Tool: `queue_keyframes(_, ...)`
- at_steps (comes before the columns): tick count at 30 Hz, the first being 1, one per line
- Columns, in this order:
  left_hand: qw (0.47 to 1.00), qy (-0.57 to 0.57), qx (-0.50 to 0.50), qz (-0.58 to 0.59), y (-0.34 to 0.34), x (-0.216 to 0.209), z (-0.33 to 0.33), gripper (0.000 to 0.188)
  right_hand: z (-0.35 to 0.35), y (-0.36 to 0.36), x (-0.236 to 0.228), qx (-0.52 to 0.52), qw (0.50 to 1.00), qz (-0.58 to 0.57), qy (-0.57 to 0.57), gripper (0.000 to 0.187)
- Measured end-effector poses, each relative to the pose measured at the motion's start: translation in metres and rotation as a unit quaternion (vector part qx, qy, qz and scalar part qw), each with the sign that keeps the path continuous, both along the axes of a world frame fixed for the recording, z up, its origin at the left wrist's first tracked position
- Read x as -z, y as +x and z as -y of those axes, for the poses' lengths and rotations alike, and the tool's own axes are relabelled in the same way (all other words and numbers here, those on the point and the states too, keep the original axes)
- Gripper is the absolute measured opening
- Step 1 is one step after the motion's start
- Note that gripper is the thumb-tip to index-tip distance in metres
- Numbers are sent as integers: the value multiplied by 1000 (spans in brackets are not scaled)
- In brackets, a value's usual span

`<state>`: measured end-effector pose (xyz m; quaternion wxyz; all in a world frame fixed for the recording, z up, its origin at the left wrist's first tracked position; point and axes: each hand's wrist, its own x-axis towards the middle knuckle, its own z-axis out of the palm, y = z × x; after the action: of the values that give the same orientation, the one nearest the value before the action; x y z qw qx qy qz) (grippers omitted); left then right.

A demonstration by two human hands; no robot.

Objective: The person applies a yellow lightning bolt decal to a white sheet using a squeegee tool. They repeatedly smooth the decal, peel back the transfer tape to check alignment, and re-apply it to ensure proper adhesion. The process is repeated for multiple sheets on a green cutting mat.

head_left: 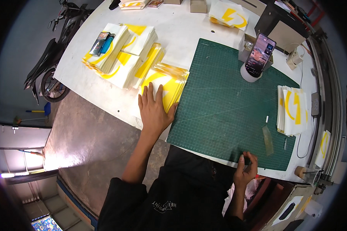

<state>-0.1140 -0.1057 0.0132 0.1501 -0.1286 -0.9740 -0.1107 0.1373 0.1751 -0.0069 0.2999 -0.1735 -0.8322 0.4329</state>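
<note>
The right hand (246,169) sits at the near edge of the green mat (227,111), fingers curled loosely inward with the thumb up; whether it grips anything cannot be told. Just beyond it, on the mat's near right part, lies a clear ruler (267,140), its long axis running roughly near to far.

The left hand (155,109) lies flat, fingers spread and straight, palm down on a sheet stack (169,86) of white and yellow at the mat's left edge, gripping nothing. The stack's long axis runs from the near left toward the far right, along the mat's edge.

Farther left, more stacks (123,54) fan out toward the table's (177,27) left edge, one carrying a small dark box and a blue lighter (107,43). Near the right edge rests another stack (292,109). Beyond the mat's far right corner a phone (260,55) stands upright in a round stand.
</note>
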Motion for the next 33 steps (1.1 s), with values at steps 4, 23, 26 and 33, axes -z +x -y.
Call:
queue_keyframes(4, 999, 27, 23, -26, -4, 5, -8, 80, -8, 4, -11, 17, 998, 18, 53, 24)
queue_keyframes(23, 944, 187, 237, 132, 103, -10, -72, 59, -176, -58, -33, 180, 920, 143, 319, 17)
queue_keyframes(26, 937, 186, 267, 127, 106, -17, -84, 59, -183, -57, -33, 187, 926, 127, 303, 12)
queue_keyframes(33, 849, 378, 277, 245, 108, -10, -99, 63, -152, -51, -49, 77, 918, -17, 389, 21)
